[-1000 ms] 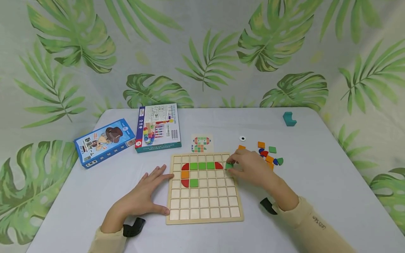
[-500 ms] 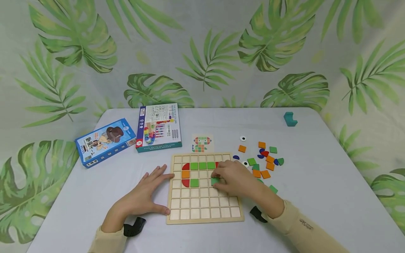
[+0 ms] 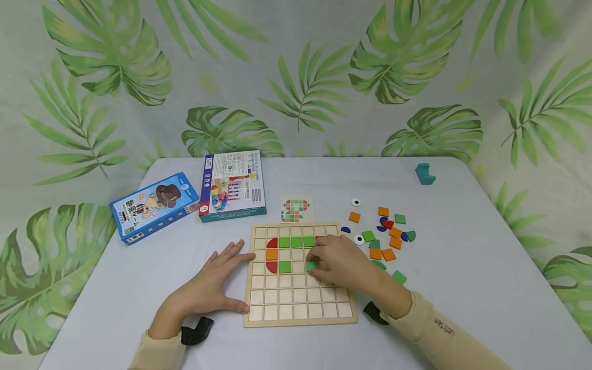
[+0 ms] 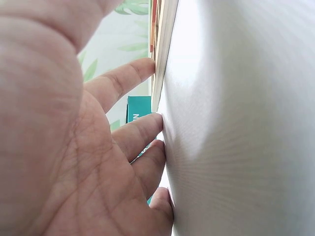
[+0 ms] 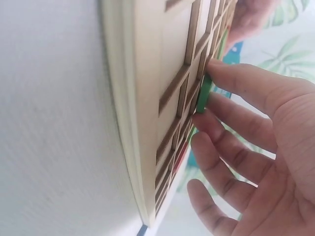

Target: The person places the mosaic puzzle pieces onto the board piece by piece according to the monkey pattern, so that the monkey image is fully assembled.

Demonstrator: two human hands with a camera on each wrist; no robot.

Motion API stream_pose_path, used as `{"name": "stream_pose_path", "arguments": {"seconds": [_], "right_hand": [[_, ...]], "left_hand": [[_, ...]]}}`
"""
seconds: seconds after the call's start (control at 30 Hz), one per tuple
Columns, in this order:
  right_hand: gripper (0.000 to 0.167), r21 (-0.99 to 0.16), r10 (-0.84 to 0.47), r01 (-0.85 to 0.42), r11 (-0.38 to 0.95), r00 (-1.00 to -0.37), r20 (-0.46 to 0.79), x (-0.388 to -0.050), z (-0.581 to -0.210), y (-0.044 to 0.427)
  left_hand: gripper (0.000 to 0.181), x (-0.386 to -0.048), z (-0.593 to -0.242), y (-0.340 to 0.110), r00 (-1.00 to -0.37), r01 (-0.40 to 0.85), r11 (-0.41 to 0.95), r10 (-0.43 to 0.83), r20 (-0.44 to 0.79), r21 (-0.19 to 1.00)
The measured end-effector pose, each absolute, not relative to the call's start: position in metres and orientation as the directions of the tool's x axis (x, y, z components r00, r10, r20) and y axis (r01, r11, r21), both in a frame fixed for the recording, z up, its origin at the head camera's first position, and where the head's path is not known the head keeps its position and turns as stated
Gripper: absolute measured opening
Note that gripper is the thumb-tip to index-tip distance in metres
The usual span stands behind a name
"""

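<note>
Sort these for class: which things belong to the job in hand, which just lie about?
In the job:
- green piece, pinched by the right hand
- grid board, touched by the left hand
- pattern card, apparently
- loose pieces

Seemingly lying about:
- blue box
- teal-sided box
- teal block

The person's left hand (image 3: 208, 285) lies spread, its thumb (image 3: 235, 307) and index finger (image 3: 242, 258) stretched well apart, the palm (image 4: 83, 177) turned inward. The right hand (image 3: 339, 262) pinches between thumb and fingers (image 5: 246, 120), its little finger (image 5: 209, 211) apart from the others. The left forearm (image 3: 163, 321) and right forearm (image 3: 394, 295) angle inward.
</note>
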State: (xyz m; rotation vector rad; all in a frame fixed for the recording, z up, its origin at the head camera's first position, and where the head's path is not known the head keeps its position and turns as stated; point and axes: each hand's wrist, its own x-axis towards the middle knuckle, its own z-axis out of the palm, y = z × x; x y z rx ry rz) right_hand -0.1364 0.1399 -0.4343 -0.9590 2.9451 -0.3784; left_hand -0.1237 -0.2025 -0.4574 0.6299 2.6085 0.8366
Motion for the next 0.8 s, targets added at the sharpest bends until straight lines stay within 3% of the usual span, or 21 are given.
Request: {"name": "stream_pose_path", "arguments": {"seconds": [0.47, 0.8], "right_hand": [[0.021, -0.223, -0.583, -0.574, 0.788, -0.812, 0.027, -0.137, -0.432, 0.138], [0.022, -0.248, -0.57, -0.57, 0.783, -0.818, 0.079, -0.142, -0.42, 0.156]], "left_hand": [[0.109, -0.124, -0.456, -0.202, -0.846, 0.314, 0.722, 0.508, -0.165, 0.616], [0.109, -0.123, -0.455, -0.202, -0.846, 0.313, 0.728, 0.506, -0.169, 0.61]]}}
